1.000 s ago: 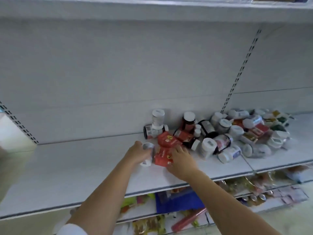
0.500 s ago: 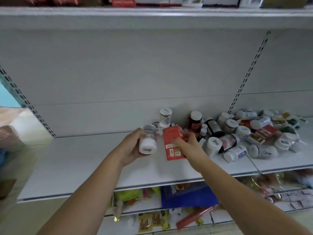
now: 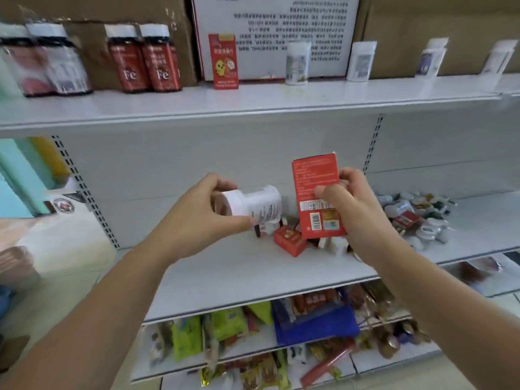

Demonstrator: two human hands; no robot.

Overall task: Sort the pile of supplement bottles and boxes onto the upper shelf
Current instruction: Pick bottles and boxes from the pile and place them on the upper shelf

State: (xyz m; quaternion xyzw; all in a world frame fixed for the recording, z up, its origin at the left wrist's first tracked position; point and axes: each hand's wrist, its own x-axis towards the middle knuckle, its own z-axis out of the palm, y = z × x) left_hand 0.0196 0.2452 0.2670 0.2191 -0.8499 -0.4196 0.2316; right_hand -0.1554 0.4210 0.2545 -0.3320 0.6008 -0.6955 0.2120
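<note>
Across the top, upper shelf point(image 3: 281, 99): a long white board; it carries cartons at the back and bottles and one box in front of them.
Cartons point(image 3: 422, 23): brown cardboard, standing at the back of the upper shelf; between them is a white carton point(image 3: 281, 23) with printed text, too blurred to read.
Middle shelf point(image 3: 225, 277): white, below the upper shelf; the pile lies on its right part.
Lower shelf point(image 3: 213, 358): full of green, blue and red packets, all blurred.
Pile point(image 3: 416, 218): many white bottles and a few red boxes, lying in disorder, partly hidden behind the right hand.
Left hand point(image 3: 197, 218): in the air over the middle shelf, thumb and fingers curled round a white bottle.
Right hand point(image 3: 351, 201): beside the left hand, thumb in front and fingers behind, pinching a red box.
Red box point(image 3: 315, 178): held upright below the upper shelf; the side with a barcode faces the camera.
White bottle point(image 3: 253, 204): held lying on its side, one end in the palm, just left of the red box with a narrow gap between.
Dark bottles point(image 3: 47, 60): two, upright at the far left of the upper shelf.
Red bottles point(image 3: 146, 57): two, marked "Fe", upright, touching each other.
Standing box point(image 3: 223, 61): red, upright on the upper shelf, right of the red bottles.
Small box point(image 3: 289, 240): red, tilted on the middle shelf under the held box.
</note>
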